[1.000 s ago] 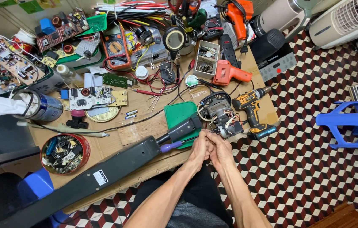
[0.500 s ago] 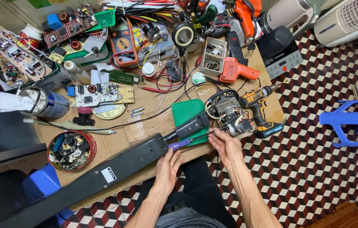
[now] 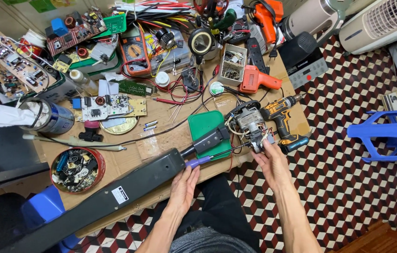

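Long black housing (image 3: 114,194) lies diagonally across wooden bench (image 3: 161,140). Left hand (image 3: 184,182) flat, fingers loose, touching purple-handled screwdriver (image 3: 201,162) beside green tray (image 3: 205,129). Right hand (image 3: 271,159) grasps electric motor (image 3: 250,124) at bench edge, cordless drill (image 3: 283,119) just beside.

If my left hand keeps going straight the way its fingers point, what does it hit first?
The left hand points up and slightly right, so it would likely first meet the purple-handled screwdriver right at its fingertips, then the long black plastic appliance housing beyond; depth is hard to judge.
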